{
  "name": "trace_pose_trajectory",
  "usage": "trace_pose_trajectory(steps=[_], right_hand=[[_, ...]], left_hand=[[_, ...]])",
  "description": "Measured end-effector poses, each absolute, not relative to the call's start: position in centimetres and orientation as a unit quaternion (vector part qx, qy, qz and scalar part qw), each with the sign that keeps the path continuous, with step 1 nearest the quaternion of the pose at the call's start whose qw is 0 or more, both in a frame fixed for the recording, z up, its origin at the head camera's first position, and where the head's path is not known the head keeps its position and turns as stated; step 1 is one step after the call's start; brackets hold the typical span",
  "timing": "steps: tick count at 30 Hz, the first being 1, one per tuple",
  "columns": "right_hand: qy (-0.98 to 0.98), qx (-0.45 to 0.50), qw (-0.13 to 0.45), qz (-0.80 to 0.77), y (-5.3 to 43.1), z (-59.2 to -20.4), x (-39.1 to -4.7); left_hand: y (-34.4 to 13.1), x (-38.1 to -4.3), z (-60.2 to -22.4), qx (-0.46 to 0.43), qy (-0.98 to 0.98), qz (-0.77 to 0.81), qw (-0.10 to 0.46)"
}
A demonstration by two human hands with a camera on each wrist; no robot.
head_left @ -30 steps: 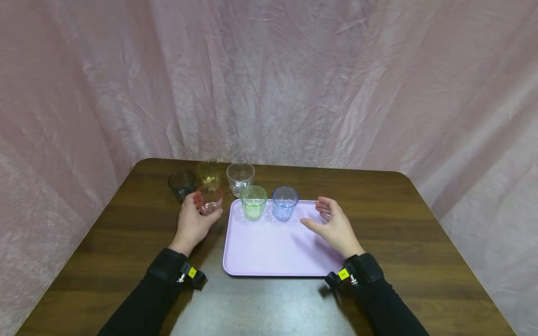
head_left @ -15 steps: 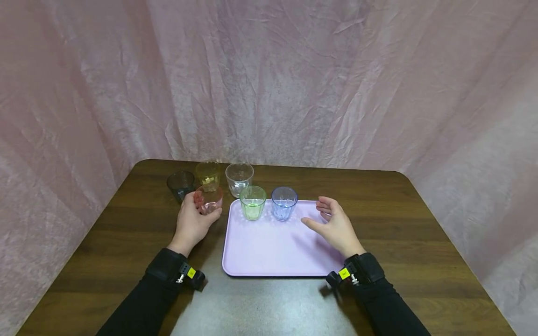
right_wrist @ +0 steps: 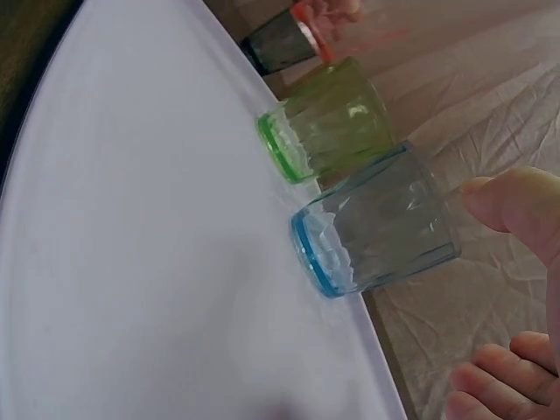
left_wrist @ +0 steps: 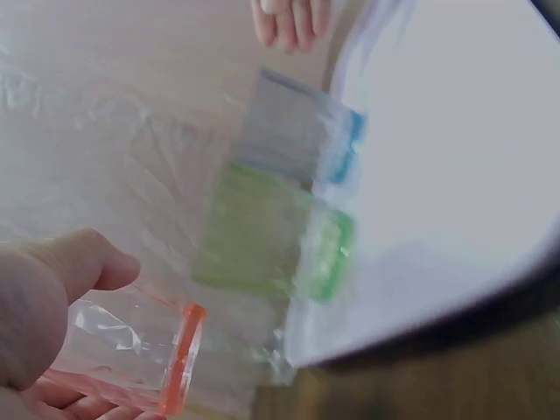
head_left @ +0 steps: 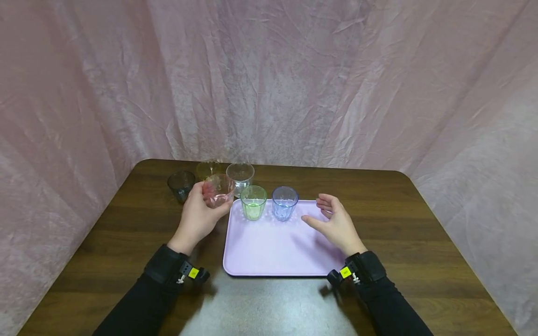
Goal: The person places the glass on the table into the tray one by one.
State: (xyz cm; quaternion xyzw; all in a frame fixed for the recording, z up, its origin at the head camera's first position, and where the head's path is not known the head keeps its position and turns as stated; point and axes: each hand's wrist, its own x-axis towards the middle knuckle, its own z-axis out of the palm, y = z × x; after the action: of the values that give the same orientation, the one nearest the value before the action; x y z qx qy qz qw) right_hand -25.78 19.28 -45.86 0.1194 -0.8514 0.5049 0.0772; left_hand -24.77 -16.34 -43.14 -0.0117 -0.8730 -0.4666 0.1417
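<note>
My left hand (head_left: 199, 215) grips a pink glass (head_left: 219, 192), raised off the table just left of the tray's back corner. In the left wrist view the thumb and fingers wrap round the pink glass (left_wrist: 131, 350), whose base looks orange-red. A green glass (head_left: 253, 203) and a blue glass (head_left: 284, 204) stand upright along the back edge of the lilac tray (head_left: 277, 252). Over the tray's right side hovers my right hand (head_left: 336, 228), fingers relaxed and apart, holding nothing. The right wrist view has its thumb near the blue glass (right_wrist: 372, 232) without contact.
Behind the left hand a dark grey glass (head_left: 181, 186), a yellow glass (head_left: 206, 169) and a clear glass (head_left: 241, 173) stand on the wooden table (head_left: 420, 261). The pink glass partly covers the yellow one. A pink curtain (head_left: 269, 84) hangs behind the table.
My left hand has lifted the pink glass and carried it a little to the right, toward the tray. The right hand has hardly moved.
</note>
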Motion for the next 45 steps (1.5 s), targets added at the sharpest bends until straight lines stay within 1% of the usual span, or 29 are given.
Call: trace_pose_trajectory(steps=[10, 18, 24, 30, 33, 36, 42, 45], right_hand=[[-0.841, 0.144, 0.09, 0.514, 18.7, -44.2, -25.4], [-0.833, 0.172, 0.097, 0.516, 17.9, -42.7, -24.9], [-0.827, 0.185, 0.104, 0.521, 17.3, -41.6, -24.4], [-0.814, 0.192, 0.097, 0.539, 16.0, -38.7, -22.4], [-0.812, 0.196, 0.092, 0.542, 15.6, -37.9, -22.0], [-0.806, 0.204, 0.091, 0.549, 15.4, -38.0, -22.2], [-0.799, 0.216, 0.079, 0.556, 15.4, -39.5, -23.5], [-0.79, 0.229, 0.073, 0.564, 14.7, -38.4, -22.7]], left_hand=[[-14.1, -23.5, -39.4, -0.053, -0.856, -0.502, 0.113], [-12.3, -22.8, -37.6, -0.082, -0.843, -0.521, 0.1], [-11.1, -22.6, -37.2, -0.107, -0.84, -0.523, 0.101], [-10.1, -22.6, -37.3, -0.123, -0.842, -0.516, 0.093], [-9.6, -22.7, -37.4, -0.129, -0.843, -0.515, 0.085], [-9.2, -22.6, -37.5, -0.132, -0.842, -0.517, 0.076], [-8.4, -22.4, -37.9, -0.14, -0.842, -0.516, 0.071], [-8.0, -22.4, -38.1, -0.147, -0.841, -0.515, 0.071]])
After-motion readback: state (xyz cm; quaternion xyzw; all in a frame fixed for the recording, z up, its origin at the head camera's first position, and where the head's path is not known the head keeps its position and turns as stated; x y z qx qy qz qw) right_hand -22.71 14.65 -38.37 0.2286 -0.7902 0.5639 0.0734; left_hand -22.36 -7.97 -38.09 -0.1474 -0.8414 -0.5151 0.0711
